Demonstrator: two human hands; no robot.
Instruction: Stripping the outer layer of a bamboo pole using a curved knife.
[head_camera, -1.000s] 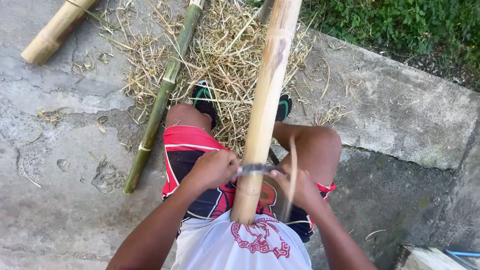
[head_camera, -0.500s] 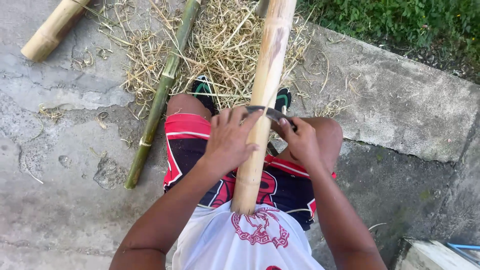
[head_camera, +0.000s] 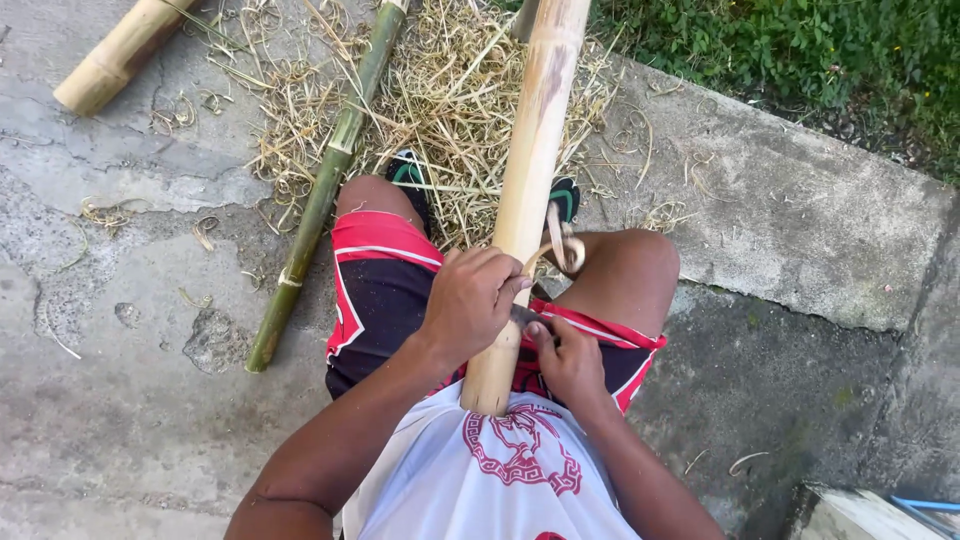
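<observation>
Only 1 head-worn camera looked steeply down, close over the person's lap, facing the concrete floor (head_camera: 120, 400) ahead.

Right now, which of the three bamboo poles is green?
The thin pole lying on the concrete left of the legs. The held pole and the thick pole at top left are pale tan.

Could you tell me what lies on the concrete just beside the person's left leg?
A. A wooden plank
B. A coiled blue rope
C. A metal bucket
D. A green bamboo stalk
D: a slim green bamboo stalk lies along the concrete beside that leg, its far end in the dry shavings, while both hands work the pale bamboo pole.
</observation>
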